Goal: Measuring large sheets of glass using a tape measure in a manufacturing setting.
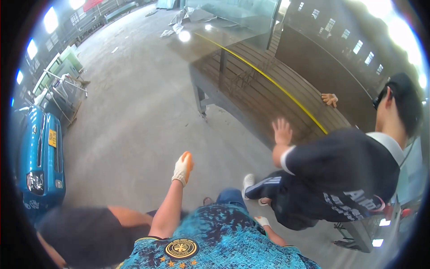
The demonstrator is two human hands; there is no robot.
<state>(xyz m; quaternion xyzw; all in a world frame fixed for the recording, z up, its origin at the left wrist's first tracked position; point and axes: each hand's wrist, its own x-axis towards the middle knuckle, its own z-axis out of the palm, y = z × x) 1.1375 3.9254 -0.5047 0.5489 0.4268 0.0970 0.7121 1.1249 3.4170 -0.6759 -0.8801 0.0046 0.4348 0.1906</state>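
In the head view, the gloved left hand (182, 168) hangs over the floor (125, 125), fingers curled or straight, I cannot tell. The right hand (262, 221) is partly hidden, its grasp unclear. A yellow tape (268, 77) crosses the slatted desk (264, 101), near a co-worker's hand (282, 131)

The left forearm (169, 206) is stretched forward from the torso (224, 235), with the left hand (183, 168), gloved in white and orange, seen from the side so its finger pose is unclear, while the right forearm (274, 235) is low beside the torso, its gloved right hand (262, 221) partly hidden.
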